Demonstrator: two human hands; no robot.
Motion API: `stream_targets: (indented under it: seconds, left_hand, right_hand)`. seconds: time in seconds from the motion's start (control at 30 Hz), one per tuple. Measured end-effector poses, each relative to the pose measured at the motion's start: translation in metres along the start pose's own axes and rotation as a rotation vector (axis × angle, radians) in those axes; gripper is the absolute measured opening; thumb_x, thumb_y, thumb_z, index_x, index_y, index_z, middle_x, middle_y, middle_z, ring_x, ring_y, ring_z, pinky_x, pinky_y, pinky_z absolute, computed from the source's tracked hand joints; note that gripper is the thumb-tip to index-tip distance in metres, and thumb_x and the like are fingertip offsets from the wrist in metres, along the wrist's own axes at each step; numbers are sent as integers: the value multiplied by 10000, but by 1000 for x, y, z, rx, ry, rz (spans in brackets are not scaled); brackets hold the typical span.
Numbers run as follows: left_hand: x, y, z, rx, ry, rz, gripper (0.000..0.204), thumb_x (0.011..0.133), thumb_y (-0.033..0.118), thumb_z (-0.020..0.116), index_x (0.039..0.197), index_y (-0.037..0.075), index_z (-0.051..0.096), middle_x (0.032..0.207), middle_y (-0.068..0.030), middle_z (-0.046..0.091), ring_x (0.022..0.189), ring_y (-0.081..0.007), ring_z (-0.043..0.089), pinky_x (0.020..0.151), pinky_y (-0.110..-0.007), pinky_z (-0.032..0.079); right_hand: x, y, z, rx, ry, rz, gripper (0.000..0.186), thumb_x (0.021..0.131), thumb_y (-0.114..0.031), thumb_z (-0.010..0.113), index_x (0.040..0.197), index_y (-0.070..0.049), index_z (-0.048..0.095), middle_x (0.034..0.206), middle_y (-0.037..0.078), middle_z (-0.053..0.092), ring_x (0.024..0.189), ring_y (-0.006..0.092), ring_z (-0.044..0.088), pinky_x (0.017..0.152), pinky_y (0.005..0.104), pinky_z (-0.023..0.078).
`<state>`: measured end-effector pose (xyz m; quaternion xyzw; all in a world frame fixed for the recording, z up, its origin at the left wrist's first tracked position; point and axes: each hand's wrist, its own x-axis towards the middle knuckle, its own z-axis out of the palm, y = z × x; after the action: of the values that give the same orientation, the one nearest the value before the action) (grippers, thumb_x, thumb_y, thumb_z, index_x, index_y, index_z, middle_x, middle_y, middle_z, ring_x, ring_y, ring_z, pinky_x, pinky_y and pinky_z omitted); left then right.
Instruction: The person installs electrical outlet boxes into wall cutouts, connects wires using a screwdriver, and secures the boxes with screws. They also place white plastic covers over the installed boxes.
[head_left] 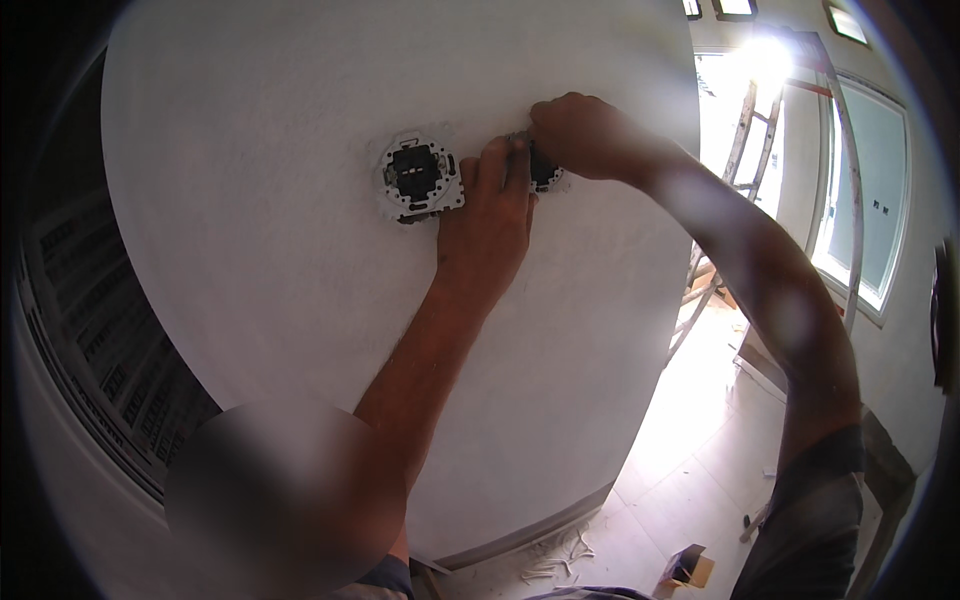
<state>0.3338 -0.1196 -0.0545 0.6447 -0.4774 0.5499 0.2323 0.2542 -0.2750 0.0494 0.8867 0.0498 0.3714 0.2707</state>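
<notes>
Two electrical wall inserts, with black centres and pale metal mounting frames, sit side by side on a pale wall (300,250). The left insert (414,174) shows fully, its wall cutout partly visible below the frame. Most of the right insert (546,176) is covered by my hands. My left hand (487,215) reaches up between them, its fingers closed at the right insert's left edge. Above that insert's right side, my right hand (582,135) is curled tight against it. Whatever its fingers hold is hidden.
A ladder (745,140) stands right of the wall's edge, before bright daylight. Farther right is a white-framed glass panel (870,190). On the tiled floor below lie an open cardboard box (688,572) and pale scraps (560,555). Printed sheeting (110,310) covers something at the left.
</notes>
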Motion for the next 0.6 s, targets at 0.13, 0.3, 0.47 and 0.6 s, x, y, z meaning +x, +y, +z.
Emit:
stream_targets:
  seconds: [0.13,0.3,0.47,0.6]
  left_hand:
    - [-2,-5,-1,24,7,7,631,864,151,788,1421,15,526,1349,-103,465,1148,-287,537,796,-351,636]
    - [-4,-4,-1,6,-16,-4,607,905,185,748,1441,30,510,1383,-113,467,1182,-307,533,821,-381,630]
    - [-13,-20,29,200,21,9,500,955,255,644,1387,20,554,1487,-162,449,1317,-344,499,877,-471,601]
    - [-2,-24,26,-327,9,-212,420,920,140,603,1306,-23,580,1409,-219,509,1032,-364,623,784,-486,586]
  right_hand:
    - [-6,-2,-29,120,44,46,159,968,-165,596,988,-36,688,926,146,695,945,335,708,831,452,587]
    - [-14,-8,-16,288,121,142,150,919,-162,621,966,-28,668,956,163,687,965,358,693,854,466,570]
    - [1,-7,15,-22,197,-43,127,907,-163,640,942,-44,665,965,147,683,953,341,700,816,457,573]
    - [-3,22,38,60,307,-55,279,1048,-241,553,1169,6,599,1101,125,665,1009,232,649,892,377,526]
